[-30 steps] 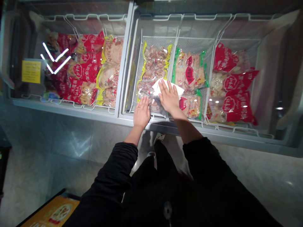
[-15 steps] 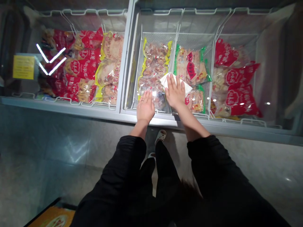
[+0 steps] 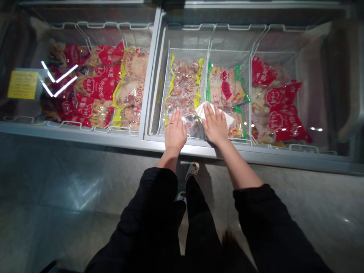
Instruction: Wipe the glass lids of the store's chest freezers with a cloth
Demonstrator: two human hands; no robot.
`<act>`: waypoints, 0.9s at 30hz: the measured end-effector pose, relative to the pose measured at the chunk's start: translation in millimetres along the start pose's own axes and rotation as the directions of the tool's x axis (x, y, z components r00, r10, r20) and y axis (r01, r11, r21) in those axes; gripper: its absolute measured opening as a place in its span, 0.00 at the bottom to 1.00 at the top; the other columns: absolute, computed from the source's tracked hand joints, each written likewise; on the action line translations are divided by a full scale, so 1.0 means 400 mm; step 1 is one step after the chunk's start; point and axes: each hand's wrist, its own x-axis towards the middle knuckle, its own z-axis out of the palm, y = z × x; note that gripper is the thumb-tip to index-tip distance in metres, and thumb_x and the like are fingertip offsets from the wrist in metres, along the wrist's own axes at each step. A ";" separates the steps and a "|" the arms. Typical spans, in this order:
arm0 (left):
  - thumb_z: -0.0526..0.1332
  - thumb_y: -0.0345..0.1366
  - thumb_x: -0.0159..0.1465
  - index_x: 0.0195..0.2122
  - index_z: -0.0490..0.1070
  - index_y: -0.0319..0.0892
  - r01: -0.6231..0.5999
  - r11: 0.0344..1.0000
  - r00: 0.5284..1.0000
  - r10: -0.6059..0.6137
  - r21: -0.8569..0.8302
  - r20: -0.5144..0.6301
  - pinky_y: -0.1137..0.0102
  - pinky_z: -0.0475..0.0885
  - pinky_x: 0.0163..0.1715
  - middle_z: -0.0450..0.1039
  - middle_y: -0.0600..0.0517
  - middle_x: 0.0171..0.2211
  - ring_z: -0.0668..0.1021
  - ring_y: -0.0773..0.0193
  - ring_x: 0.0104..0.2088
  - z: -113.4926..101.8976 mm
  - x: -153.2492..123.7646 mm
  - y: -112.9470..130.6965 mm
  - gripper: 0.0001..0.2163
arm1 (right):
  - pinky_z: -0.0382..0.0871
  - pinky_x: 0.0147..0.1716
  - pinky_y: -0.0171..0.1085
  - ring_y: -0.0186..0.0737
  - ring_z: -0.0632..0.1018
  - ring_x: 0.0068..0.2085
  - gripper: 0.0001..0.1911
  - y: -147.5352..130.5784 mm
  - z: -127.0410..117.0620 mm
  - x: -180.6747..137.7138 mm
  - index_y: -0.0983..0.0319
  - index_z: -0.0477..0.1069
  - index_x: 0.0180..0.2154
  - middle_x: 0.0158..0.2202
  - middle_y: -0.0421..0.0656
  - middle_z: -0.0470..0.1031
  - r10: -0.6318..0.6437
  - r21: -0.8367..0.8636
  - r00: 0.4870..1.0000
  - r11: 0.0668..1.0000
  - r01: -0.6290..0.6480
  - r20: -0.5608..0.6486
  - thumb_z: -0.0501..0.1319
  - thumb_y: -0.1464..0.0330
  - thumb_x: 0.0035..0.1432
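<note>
My left hand (image 3: 175,131) lies flat on the clear glass lid of a chest freezer, near its front edge, fingers stretched out and holding nothing. A ring shows on one finger. To its right, my right hand (image 3: 215,124) is spread flat over a white cloth (image 3: 229,120), pressing it to the glass; whether it is cloth or paper I cannot tell. Beneath the glass, below my left hand, are yellow-edged bags of frozen meat (image 3: 184,81). Green-edged bags (image 3: 226,86) lie under the glass by the cloth.
Red bags (image 3: 284,98) fill a wire basket at the right, and more red bags (image 3: 98,81) lie at the left. A metal frame bar (image 3: 150,72) divides the lid. A yellow label (image 3: 23,84) is at the far left. Below is a tiled floor (image 3: 71,182).
My right hand and the white cloth have slid a little to the right and slightly nearer over the glass. My left hand stays about where it was. The view has shifted slightly.
</note>
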 end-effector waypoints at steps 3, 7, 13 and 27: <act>0.48 0.30 0.76 0.78 0.56 0.40 -0.006 1.000 1.000 0.006 0.002 -0.003 0.55 0.55 0.80 0.59 0.46 0.78 0.59 0.59 0.79 -0.002 0.001 -0.001 0.28 | 0.44 0.78 0.66 0.55 0.51 0.81 0.36 -0.054 0.019 0.050 0.55 0.42 0.81 0.82 0.41 0.50 -0.024 -0.003 1.000 1.000 0.024 -0.009 0.43 0.60 0.77; 0.47 0.31 0.77 0.77 0.56 0.38 -0.023 1.000 1.000 0.023 0.000 0.017 0.55 0.54 0.80 0.58 0.44 0.78 0.58 0.57 0.79 -0.008 0.002 0.001 0.28 | 0.45 0.79 0.60 0.51 0.50 0.81 0.35 -0.088 -0.001 0.024 0.54 0.45 0.81 0.82 0.37 0.48 -0.211 -0.028 0.969 0.976 0.216 0.127 0.44 0.61 0.77; 0.49 0.28 0.75 0.80 0.50 0.44 -0.001 1.000 1.000 0.001 -0.010 0.016 0.51 0.51 0.81 0.56 0.47 0.79 0.57 0.57 0.80 -0.011 0.000 0.002 0.32 | 0.51 0.78 0.59 0.48 0.54 0.80 0.35 0.005 -0.059 -0.081 0.50 0.47 0.80 0.80 0.35 0.54 -0.293 0.002 0.934 0.954 0.299 0.204 0.46 0.64 0.77; 0.49 0.29 0.75 0.80 0.52 0.45 0.033 0.999 0.999 -0.033 -0.008 0.023 0.51 0.50 0.81 0.55 0.48 0.79 0.57 0.56 0.80 -0.011 0.001 0.000 0.31 | 0.51 0.78 0.61 0.48 0.54 0.81 0.32 -0.053 -0.037 -0.102 0.47 0.51 0.79 0.80 0.34 0.54 -0.375 0.132 0.883 0.927 0.352 0.281 0.47 0.63 0.78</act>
